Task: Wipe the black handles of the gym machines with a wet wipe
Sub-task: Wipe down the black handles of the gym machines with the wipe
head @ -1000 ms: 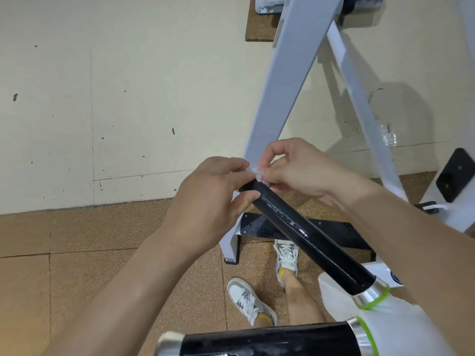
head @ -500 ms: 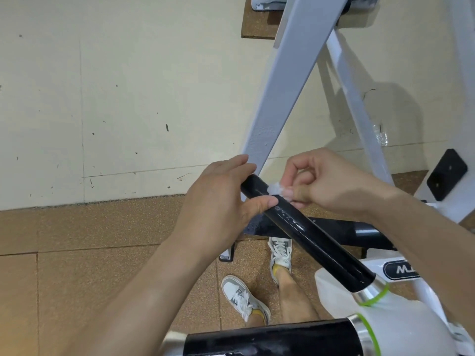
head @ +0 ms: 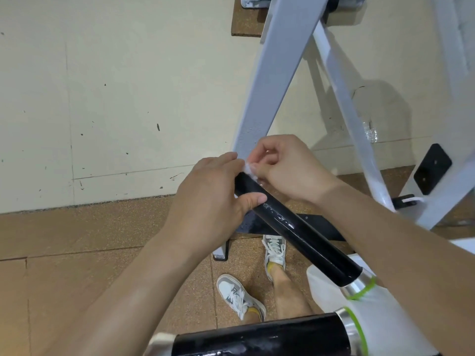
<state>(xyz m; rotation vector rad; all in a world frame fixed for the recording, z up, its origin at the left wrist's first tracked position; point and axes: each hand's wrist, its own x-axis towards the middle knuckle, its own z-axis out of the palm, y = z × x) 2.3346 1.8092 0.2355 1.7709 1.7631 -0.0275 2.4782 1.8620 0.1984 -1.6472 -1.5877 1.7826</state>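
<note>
Over cork floor (head: 77, 240), right fingers (head: 257, 155) pinch wet wipe (head: 248, 168) at end of handle (head: 295, 227).

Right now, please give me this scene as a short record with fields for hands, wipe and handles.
support: left hand grips the far end of the slanted glossy black cylindrical handle
wiping: right hand pinches the small crumpled white wet wipe at that handle's tip
surface: wet streaks shine on its middle
other handle: second black cylindrical handle lies near the bottom edge, untouched
</note>
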